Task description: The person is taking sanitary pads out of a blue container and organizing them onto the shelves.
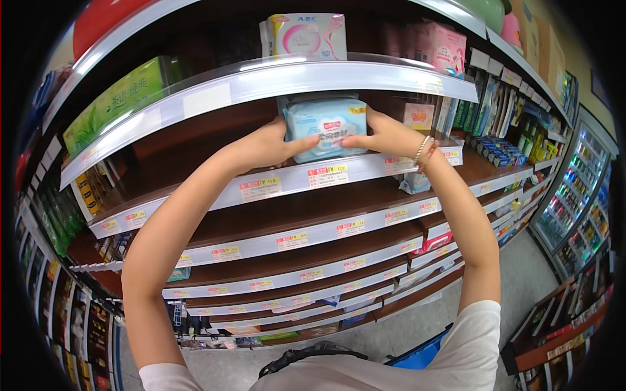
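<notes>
Between my two hands is a light blue soft pack of sanitary pads, upright at the front edge of a brown shelf, just above the price-label strip. My left hand grips its left side, thumb across the front. On the right side my right hand holds it the same way, a beaded bracelet on the wrist. Part of another pack shows behind it. A white and pink pad pack stands on the shelf above, with a pink box farther right. A small pink box sits beyond my right hand.
Curved shelf tiers with label strips run below. A green tissue pack lies on the upper left shelf. Toothpaste boxes are at the right, before a glass-door drinks cooler. A blue basket or bin is on the floor by my body.
</notes>
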Demonstrator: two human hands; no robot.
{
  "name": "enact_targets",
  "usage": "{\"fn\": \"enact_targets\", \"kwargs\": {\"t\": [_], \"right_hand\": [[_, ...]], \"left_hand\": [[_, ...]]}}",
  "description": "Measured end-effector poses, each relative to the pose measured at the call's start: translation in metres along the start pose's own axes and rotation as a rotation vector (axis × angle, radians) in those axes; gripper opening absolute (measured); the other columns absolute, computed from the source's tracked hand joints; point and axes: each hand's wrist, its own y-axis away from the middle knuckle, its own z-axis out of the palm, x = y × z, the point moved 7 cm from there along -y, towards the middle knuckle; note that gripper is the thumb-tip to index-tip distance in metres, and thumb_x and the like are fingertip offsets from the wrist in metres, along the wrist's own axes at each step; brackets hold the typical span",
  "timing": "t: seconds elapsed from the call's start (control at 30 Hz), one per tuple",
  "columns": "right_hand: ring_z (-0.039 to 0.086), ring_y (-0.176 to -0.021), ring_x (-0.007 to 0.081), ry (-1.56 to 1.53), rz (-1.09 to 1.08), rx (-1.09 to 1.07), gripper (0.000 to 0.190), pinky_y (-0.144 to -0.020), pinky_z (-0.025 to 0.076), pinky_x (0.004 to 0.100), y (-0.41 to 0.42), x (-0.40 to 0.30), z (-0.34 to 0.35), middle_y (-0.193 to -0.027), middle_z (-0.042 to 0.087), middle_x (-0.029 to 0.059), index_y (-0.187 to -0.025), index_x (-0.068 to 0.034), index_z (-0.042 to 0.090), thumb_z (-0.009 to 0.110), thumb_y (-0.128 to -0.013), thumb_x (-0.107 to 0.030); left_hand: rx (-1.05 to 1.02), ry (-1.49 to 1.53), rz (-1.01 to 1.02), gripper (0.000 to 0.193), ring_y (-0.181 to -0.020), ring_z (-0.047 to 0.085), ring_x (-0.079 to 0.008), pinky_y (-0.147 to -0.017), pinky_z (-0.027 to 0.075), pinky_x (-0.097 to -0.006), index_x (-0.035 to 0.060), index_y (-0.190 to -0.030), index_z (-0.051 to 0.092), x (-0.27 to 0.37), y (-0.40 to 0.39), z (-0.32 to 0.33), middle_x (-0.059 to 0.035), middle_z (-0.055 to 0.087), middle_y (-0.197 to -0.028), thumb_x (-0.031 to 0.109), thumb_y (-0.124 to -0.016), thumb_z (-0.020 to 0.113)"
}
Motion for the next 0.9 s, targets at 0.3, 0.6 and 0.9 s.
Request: {"fn": "enact_targets", "kwargs": {"t": [0.3, 0.6, 0.9], "right_hand": [[0.054, -0.096, 0.024, -0.164, 0.185, 0.153, 0.067, -0.085, 0.041, 0.0296, -0.006, 0.013, -0.042, -0.1, 0.059, 0.019, -0.109, 0.007, 0.052, 0.046, -0.084, -0.054], [0.049, -0.096, 0.0112, -0.764, 0.179, 0.321, 0.054, -0.083, 0.039, 0.0215, -0.01, 0.005, 0.003, -0.106, 0.054, 0.0082, -0.119, 0.007, 0.043, 0.056, -0.085, -0.034], [0.047, -0.097, 0.0142, -0.665, 0.164, 0.289, 0.051, -0.086, 0.036, 0.0235, -0.017, 0.021, 0.001, -0.106, 0.054, 0.0108, -0.115, 0.008, 0.046, 0.054, -0.086, -0.033]], "left_hand": [[0.058, -0.041, 0.052, 0.081, -0.109, 0.049, -0.0333, -0.092, 0.037, -0.0344, -0.0113, -0.119, 0.041, 0.018, 0.004, -0.026, -0.0307, 0.05, -0.11, 0.06, -0.081, 0.043], [0.403, 0.097, 0.271, 0.066, -0.117, 0.032, -0.0473, -0.099, 0.028, -0.0418, -0.0058, -0.13, 0.02, 0.008, -0.016, 0.008, -0.0363, 0.03, -0.125, 0.044, -0.09, 0.034], [0.306, -0.058, 0.099, 0.067, -0.095, 0.053, -0.0438, -0.081, 0.044, -0.044, -0.0104, -0.128, 0.02, 0.009, -0.007, 0.009, -0.036, 0.048, -0.102, 0.045, -0.091, 0.029]]}}
